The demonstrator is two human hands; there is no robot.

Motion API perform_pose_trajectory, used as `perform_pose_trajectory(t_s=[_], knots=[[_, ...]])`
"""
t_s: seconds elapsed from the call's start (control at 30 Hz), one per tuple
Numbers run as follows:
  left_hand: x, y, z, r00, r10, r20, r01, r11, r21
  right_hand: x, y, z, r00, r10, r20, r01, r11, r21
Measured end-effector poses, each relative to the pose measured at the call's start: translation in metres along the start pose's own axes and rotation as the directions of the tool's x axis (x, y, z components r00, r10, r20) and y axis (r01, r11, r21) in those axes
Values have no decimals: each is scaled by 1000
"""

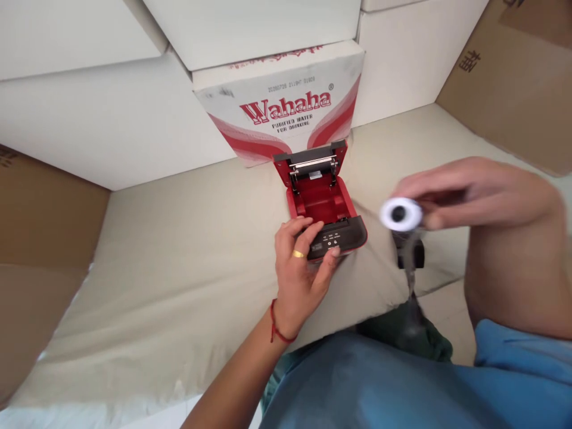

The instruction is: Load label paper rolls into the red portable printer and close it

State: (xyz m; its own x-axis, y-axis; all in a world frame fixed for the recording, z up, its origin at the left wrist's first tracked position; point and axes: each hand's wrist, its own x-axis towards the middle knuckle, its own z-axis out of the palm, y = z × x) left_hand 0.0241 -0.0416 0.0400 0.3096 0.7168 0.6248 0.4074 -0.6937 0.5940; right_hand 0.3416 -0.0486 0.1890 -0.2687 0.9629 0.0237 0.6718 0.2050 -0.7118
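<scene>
A small red and black thermal printer [316, 201] stands on the cloth with its lid raised and its red paper bay exposed. My left hand [298, 262] grips the printer's black front panel, fingers over the top and thumb at the front edge. To the right, my right hand [465, 193] pinches a white paper roll [404, 215] with a dark core, held apart from the printer. A blurred strip [409, 262] hangs down below the roll. Behind that strip is a black object [419, 255] whose kind I cannot make out.
Beige cloth [179, 256] covers the work surface. A Wahaha water carton [290, 107] stands right behind the printer, against stacked white boxes [111, 119]. Brown cardboard boxes flank both sides, one at the left [40, 256] and one at the right [522, 89].
</scene>
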Motion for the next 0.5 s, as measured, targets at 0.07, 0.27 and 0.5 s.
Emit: perform_pose_trajectory(t_s=[0.07,0.27,0.5], knots=[[-2,1,-6,997,26,-77,-26,1000,2,27,-1,29,976,-71,207,52,994,96],[-9,5,-22,978,206,-43,-201,974,109,78,-11,100,998,29,47,-12,941,-337],[-10,7,-10,957,259,130,-279,944,176,90,-36,111,978,207,24,-152,791,-592]])
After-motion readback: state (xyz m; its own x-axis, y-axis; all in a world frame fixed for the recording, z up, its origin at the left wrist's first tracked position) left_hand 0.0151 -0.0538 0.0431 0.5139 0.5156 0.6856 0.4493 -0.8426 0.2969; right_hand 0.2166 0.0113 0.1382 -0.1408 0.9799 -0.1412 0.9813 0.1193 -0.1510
